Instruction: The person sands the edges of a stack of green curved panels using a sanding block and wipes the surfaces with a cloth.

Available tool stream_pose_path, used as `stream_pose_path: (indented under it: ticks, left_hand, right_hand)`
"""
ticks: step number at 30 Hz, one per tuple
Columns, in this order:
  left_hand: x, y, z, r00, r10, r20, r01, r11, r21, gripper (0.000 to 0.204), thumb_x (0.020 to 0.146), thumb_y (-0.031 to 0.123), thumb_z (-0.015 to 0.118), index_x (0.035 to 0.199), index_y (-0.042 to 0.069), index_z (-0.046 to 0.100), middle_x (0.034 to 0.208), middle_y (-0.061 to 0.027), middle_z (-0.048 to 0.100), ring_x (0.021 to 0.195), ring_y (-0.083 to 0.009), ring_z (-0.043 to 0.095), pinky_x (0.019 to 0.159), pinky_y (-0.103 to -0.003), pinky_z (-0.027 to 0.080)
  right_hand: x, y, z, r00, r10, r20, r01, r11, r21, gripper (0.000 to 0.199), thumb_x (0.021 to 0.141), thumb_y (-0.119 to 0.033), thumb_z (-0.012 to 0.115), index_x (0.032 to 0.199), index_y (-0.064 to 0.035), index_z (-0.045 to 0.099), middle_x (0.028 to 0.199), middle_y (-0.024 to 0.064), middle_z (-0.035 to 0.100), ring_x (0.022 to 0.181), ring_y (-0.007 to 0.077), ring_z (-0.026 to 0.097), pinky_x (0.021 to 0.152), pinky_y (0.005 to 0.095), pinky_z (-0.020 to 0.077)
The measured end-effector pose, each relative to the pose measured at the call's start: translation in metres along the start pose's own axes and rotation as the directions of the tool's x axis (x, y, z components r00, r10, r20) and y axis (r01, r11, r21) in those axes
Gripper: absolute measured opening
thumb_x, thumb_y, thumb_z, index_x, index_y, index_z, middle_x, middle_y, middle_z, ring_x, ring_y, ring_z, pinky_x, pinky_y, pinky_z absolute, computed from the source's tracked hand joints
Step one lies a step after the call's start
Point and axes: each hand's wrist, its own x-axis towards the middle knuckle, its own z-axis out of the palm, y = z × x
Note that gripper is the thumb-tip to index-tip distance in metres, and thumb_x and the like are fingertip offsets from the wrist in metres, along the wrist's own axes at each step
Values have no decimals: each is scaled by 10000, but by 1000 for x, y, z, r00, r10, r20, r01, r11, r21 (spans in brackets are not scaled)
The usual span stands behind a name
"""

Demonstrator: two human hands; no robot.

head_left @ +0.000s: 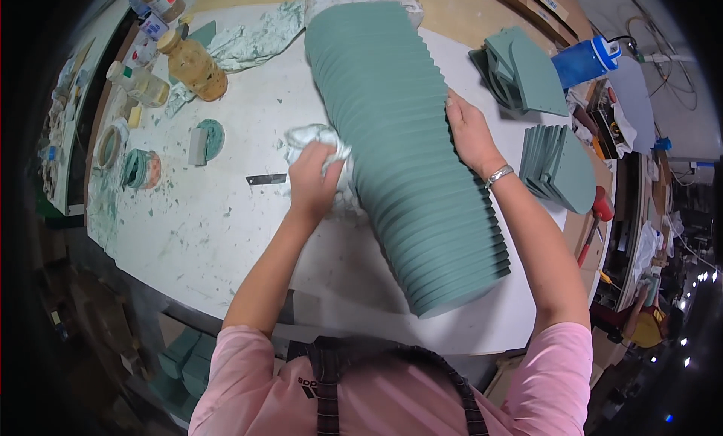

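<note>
A long stack of green foam slabs (407,150) lies slanted across the white worktable (218,233), its layers forming a ribbed side. My left hand (315,181) grips a crumpled white cloth (316,141) and presses it against the left side of the stack. My right hand (468,131) rests flat on the stack's right side, fingers against the ribs, a silver bracelet (498,175) at the wrist.
Left of the cloth lie a dark blade strip (266,179), a grey block on a green disc (205,140), tape rolls (140,169) and bottles of yellowish liquid (194,64). More green foam pieces (557,165) and a blue bottle (589,61) sit right. A red-handled tool (599,210) hangs off the edge.
</note>
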Motion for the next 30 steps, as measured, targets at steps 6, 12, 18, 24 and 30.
stream_pose_path:
  ticks: [6,12,18,24,30]
  left_hand:
    - [31,20,8,999,-39,-27,38,998,-48,133,777,-26,672,883,-16,591,847,-154,607,749,-356,603,664,-391,483]
    - [-2,-8,-12,970,-242,0,242,970,-29,166,792,0,707,940,-36,641,903,-163,648,822,-307,650,730,-368,504]
    - [42,1,17,985,-140,-102,125,982,-141,197,838,21,675,1018,-37,619,963,-184,629,881,-314,622,799,-362,486]
    - [15,-17,-4,958,-286,-29,280,951,-131,128,865,28,667,968,-38,630,903,-162,646,874,-267,638,818,-333,496]
    - [79,-18,13,975,-152,-161,123,976,-178,180,850,40,681,1014,-25,641,977,-141,652,917,-239,631,841,-320,486]
  right_hand:
    - [-2,-5,-1,1000,3,3,-3,1000,19,469,1038,-296,390,1392,-17,521,1186,285,644,1127,434,596,990,407,453]
    - [-2,-9,2,1000,-2,-4,2,1000,18,462,1042,-283,383,1395,-17,517,1179,279,649,1106,433,602,983,395,457]
    - [3,-5,-4,999,-38,35,36,998,52,475,1051,-282,372,1429,-16,481,1228,258,643,1142,401,600,1016,368,437]
    - [-4,-15,-9,983,95,156,-134,957,258,522,1076,-309,348,1475,22,416,1408,161,566,1310,238,507,1115,314,347]
    - [-3,-13,-13,958,133,255,-208,934,292,537,1075,-408,373,1357,16,541,1124,7,601,959,103,494,902,244,420]
